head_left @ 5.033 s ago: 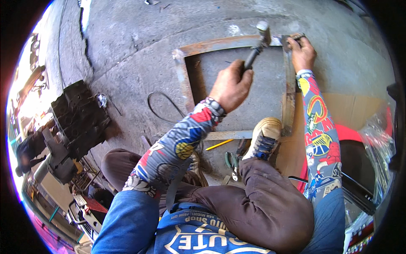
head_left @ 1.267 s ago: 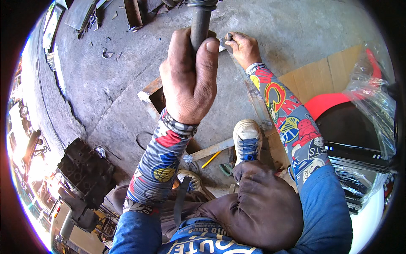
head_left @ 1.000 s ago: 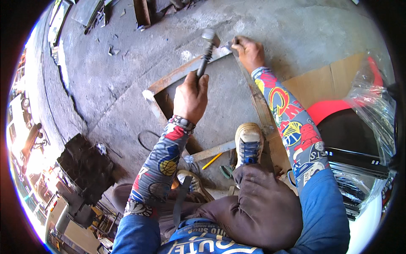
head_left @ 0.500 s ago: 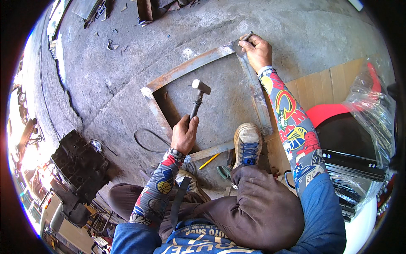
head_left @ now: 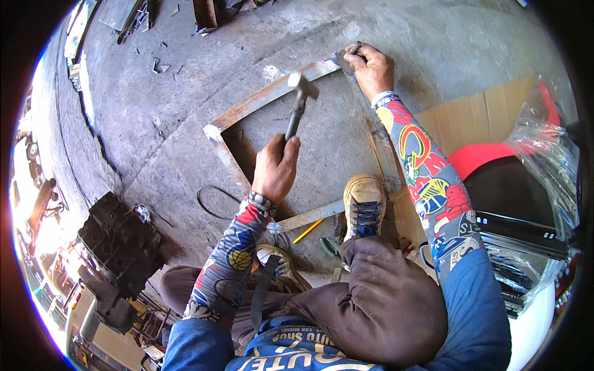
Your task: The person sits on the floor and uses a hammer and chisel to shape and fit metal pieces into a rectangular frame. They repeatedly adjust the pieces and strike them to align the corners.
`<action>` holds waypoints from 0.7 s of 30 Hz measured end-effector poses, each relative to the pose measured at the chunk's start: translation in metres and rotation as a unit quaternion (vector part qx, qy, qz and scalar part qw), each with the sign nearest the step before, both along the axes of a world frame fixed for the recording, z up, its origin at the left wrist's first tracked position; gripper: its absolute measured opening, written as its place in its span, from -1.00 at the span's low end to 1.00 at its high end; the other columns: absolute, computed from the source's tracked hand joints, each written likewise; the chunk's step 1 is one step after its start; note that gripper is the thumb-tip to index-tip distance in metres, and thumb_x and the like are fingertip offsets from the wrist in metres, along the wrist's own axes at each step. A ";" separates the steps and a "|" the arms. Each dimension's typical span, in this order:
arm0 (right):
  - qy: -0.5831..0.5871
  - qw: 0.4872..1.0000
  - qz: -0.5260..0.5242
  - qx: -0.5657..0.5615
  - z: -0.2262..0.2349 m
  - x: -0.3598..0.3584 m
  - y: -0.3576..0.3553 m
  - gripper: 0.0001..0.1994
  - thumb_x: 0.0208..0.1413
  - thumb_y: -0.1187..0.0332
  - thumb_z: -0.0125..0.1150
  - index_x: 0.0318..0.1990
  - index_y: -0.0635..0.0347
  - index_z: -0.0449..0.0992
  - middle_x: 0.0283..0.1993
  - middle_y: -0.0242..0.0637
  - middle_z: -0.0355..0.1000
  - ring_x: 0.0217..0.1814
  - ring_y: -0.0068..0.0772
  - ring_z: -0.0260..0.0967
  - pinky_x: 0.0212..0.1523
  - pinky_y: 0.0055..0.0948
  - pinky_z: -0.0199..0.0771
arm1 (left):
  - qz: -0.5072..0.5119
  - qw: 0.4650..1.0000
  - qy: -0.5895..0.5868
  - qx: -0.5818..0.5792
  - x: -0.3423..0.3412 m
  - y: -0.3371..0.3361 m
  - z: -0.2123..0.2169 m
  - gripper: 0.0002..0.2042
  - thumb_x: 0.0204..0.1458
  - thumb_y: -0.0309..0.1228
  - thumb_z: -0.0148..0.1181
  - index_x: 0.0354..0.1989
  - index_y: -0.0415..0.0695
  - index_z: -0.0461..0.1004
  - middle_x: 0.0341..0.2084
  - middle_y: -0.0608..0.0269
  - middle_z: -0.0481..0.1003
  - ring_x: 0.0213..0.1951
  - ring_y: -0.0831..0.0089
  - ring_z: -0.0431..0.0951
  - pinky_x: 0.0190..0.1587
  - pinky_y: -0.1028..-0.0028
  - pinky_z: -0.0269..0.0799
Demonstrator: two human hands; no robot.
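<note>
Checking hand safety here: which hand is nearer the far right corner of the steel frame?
Right hand rests on that corner; left hand grips the hammer over the frame's middle.

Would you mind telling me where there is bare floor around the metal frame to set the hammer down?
Bare concrete lies inside the metal frame, between the hammer in the left hand and the right hand at the far corner. Past the far bar is also bare. By the shoe, the pencil and cable crowd it.
</note>
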State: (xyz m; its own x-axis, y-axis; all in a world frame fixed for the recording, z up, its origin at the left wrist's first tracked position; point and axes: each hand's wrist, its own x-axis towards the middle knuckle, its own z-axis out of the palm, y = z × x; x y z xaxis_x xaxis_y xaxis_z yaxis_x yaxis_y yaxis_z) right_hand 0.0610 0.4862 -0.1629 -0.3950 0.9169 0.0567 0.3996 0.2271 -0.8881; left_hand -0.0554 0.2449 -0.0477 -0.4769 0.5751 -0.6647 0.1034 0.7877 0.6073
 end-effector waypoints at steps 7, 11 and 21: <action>-0.016 0.994 0.033 0.098 0.000 -0.002 -0.002 -0.86 0.05 0.42 0.35 -0.22 0.22 0.65 -0.27 -0.11 0.62 -0.24 -0.15 0.63 -0.19 -0.31 0.59 | 0.024 0.929 0.011 0.370 -0.001 0.095 0.060 -0.77 0.32 -0.32 0.12 -0.27 -0.26 0.40 -0.65 0.15 0.35 -0.54 0.58 0.24 -0.51 0.45 0.25; -0.030 0.989 0.047 0.136 0.002 0.001 0.001 -0.86 0.06 0.43 0.33 -0.22 0.22 0.64 -0.29 -0.09 0.61 -0.24 -0.10 0.62 -0.20 -0.27 0.59 | -0.093 0.919 0.178 0.340 -0.003 0.099 0.034 -0.75 0.27 -0.25 0.15 -0.28 -0.21 0.36 -0.62 -0.10 0.45 -0.57 0.04 0.52 -0.47 0.20 0.43; 0.145 0.964 -0.067 -0.214 -0.008 0.015 0.015 -0.96 0.18 0.49 0.29 -0.28 0.25 0.61 -0.38 -0.42 0.57 -0.44 -0.68 0.45 -0.39 -0.62 0.47 | 0.027 0.998 0.034 0.048 -0.016 -0.052 -0.015 -0.66 0.29 -0.21 0.10 -0.37 -0.28 0.39 -0.66 0.13 0.28 -0.53 0.50 0.26 -0.48 0.30 0.26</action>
